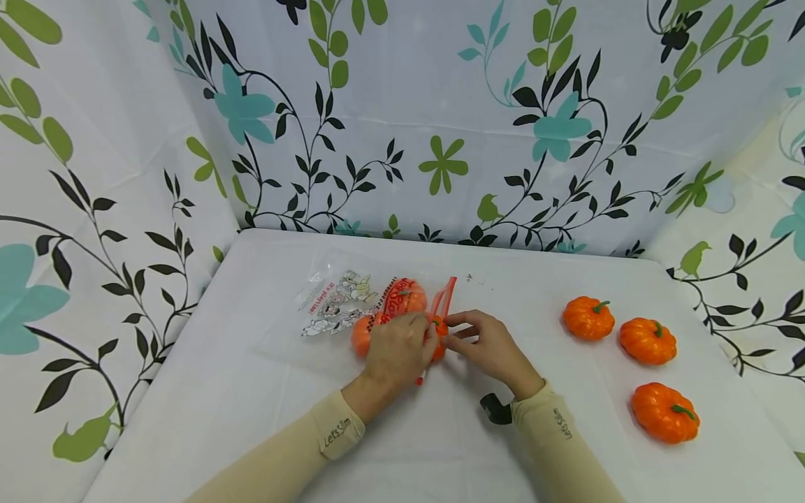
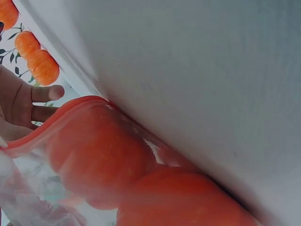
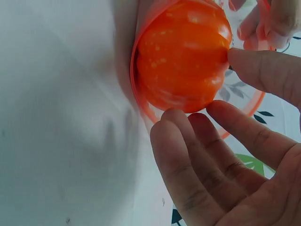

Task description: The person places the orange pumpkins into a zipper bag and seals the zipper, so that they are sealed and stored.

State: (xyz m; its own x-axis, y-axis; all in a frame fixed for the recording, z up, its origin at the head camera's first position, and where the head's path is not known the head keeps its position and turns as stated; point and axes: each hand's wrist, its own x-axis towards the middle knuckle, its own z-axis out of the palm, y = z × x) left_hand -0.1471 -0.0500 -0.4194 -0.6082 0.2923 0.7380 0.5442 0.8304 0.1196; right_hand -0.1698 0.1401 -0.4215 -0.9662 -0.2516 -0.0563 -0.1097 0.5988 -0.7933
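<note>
A clear zip bag (image 1: 333, 307) with a red zip edge and printed cartoon figures lies on the table, its mouth facing right. Two small orange toy pumpkins show through its plastic, one of them (image 1: 411, 297) towards the back. My left hand (image 1: 399, 349) grips the bag's edge near the mouth. Another pumpkin (image 3: 183, 56) sits within the open red rim. My right hand (image 1: 490, 349) touches that pumpkin from the right; in the right wrist view the thumb and index fingertip rest against it, with the other fingers extended.
Three loose pumpkins lie at the right of the white table: one further back (image 1: 588, 318), one beside it (image 1: 648, 341) and one nearer (image 1: 665, 413). A black object (image 1: 495, 409) shows by the right cuff. Patterned curtains (image 1: 377, 126) hang behind and at both sides.
</note>
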